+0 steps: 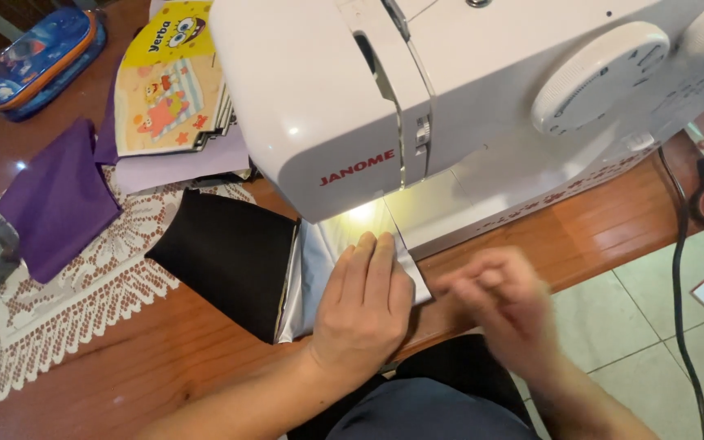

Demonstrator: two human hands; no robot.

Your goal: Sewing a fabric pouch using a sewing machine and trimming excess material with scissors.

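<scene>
Two hands at the tabletop's near edge: left hand flat, fingers pressed together, pinning pale fabric under the sewing machine — right hand blurred, fingers unclear.

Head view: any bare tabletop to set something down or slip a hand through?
Bare brown wooden tabletop along the near edge, bordered by the white lace doily, the black folded fabric and the left hand. Another strip right of the blurred right hand, below the white sewing machine. Crowded: far left, with purple cloth and the cartoon-print packet.
</scene>
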